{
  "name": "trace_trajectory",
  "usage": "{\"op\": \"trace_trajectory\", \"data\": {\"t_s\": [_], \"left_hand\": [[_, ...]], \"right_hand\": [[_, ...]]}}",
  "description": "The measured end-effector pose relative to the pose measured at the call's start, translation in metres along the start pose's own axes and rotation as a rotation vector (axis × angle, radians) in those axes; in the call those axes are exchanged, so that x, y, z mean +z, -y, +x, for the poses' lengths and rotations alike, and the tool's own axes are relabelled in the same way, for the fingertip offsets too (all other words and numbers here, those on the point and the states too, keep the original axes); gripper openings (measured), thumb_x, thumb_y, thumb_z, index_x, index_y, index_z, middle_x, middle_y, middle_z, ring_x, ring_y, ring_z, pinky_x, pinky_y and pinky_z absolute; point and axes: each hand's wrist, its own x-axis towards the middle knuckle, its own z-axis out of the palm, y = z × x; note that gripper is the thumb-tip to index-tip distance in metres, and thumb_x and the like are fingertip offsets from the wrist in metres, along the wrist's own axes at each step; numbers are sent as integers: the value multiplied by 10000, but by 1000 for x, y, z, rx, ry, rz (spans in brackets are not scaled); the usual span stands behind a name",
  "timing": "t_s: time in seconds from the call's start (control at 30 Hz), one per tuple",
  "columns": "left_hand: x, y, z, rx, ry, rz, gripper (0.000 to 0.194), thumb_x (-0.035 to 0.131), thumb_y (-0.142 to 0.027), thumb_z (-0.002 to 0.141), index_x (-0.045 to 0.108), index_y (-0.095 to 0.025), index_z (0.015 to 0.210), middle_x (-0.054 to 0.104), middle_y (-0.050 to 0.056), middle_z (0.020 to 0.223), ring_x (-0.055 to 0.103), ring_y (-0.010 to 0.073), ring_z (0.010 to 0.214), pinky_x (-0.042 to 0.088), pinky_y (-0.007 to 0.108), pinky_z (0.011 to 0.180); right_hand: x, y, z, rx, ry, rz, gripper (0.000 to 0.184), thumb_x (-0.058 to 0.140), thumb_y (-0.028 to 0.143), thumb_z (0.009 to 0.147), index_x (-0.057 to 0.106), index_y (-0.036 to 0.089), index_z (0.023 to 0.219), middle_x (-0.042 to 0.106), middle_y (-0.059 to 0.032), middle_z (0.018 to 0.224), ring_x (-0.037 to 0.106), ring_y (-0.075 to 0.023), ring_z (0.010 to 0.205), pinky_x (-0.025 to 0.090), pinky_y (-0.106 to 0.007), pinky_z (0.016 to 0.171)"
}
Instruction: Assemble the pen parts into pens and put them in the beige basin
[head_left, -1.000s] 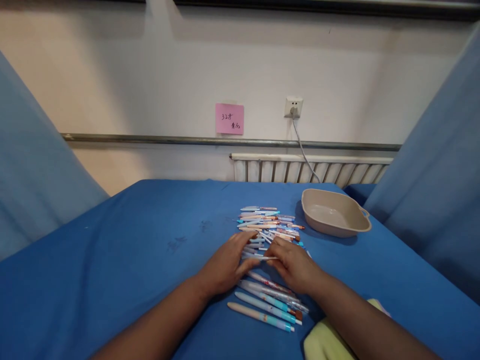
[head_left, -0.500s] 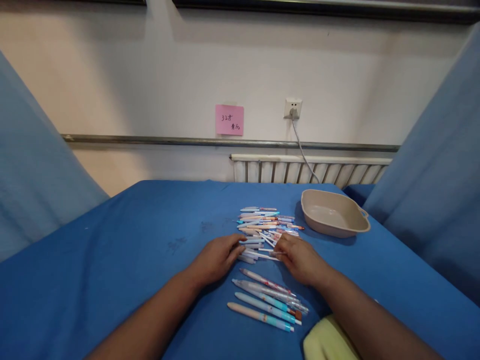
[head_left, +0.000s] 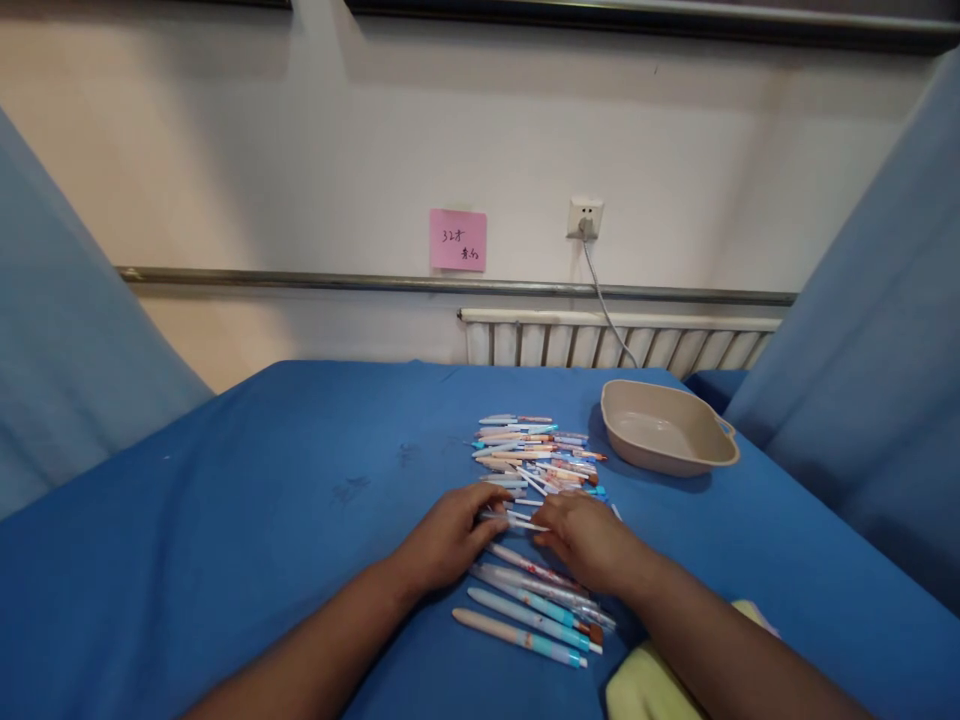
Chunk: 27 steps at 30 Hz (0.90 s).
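Near the middle of the blue-covered table, my left hand [head_left: 459,532] has its thumb and fingers pinched on the left ends of a few slim pens [head_left: 517,518]. My right hand [head_left: 592,538] closes over the right ends of the same pens, its fingertips bent down. Just beyond both hands lies a loose heap of pastel pens [head_left: 525,446], mostly lying crosswise, some slanted. On the near side, several more pens rest in a slanted row, the closest a peach and light-blue pen [head_left: 517,637]. My right hand partly covers that row's far end.
A beige plastic basin [head_left: 667,430] stands at the table's back right. A yellow-green cloth [head_left: 649,685] lies under my right forearm. Blue curtains [head_left: 67,300] hang on both sides. Behind the table are a white radiator [head_left: 555,340] and a plugged-in socket [head_left: 585,218].
Both hands have come toward me from the heap, bringing a few pens along, close to the slanted row. More of the heap's right side now shows.
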Motion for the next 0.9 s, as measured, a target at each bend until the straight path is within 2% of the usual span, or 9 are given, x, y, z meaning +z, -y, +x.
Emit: {"op": "trace_trajectory", "data": {"t_s": [0.1,0.17,0.27,0.33,0.43,0.53,0.7,0.8,0.9], "left_hand": [[-12,8,0,-16,23,80,246,524,-281,841,599,-206,1063,660,43,1020,595,194,938,441,295,844],[-17,14,1,-47,-15,135,265,534,-275,833,598,-197,1078,655,58,1058,591,206,974,434,310,867],[-14,18,1,-76,-65,136,289,536,-281,833,585,-184,1101,658,67,1053,601,200,955,447,305,853],[-9,18,0,-53,-79,163,291,544,-267,829,581,-191,1107,657,61,1042,595,200,957,446,310,852],[-5,16,-1,13,-107,251,303,569,-235,814,576,-209,1116,640,60,1076,557,215,1017,420,334,891],[-9,13,-1,20,-120,285,266,546,-213,827,578,-211,1092,638,56,1056,553,211,996,417,329,874],[-13,2,-3,6,-34,240,203,498,-209,851,588,-195,1032,652,35,927,580,178,860,429,278,779],[-9,-2,-4,30,51,212,165,506,-210,845,603,-205,979,652,24,916,578,172,856,424,262,768],[-8,-2,-4,54,57,220,176,540,-237,835,605,-214,997,646,36,954,567,188,907,419,276,799]], "right_hand": [[-2,-8,1,31,16,-77,204,450,222,876,650,191,858,641,-72,862,566,-198,856,355,-293,761],[-5,-12,0,60,5,-80,180,479,192,851,654,196,891,637,-75,897,560,-202,889,350,-299,795],[-10,-10,-4,98,-72,-26,214,528,216,825,623,191,1015,611,-87,1007,530,-214,984,342,-301,851],[-12,-3,-6,101,-89,31,226,548,262,818,610,184,1020,604,-85,1024,531,-208,975,355,-288,832],[-9,10,-9,58,7,125,207,578,299,790,613,207,972,629,-40,937,562,-176,858,373,-251,729],[-6,16,-11,23,72,148,202,583,302,778,619,218,959,637,-26,909,567,-167,839,364,-239,707],[-5,16,-9,8,85,51,217,521,224,804,618,219,999,637,-38,969,545,-182,914,337,-260,774],[-5,15,-7,8,83,-12,268,485,154,811,606,223,1040,635,-43,984,534,-190,944,325,-277,809],[-4,14,-6,2,49,14,222,482,175,834,605,210,1015,632,-54,952,537,-195,918,346,-283,795]]}}
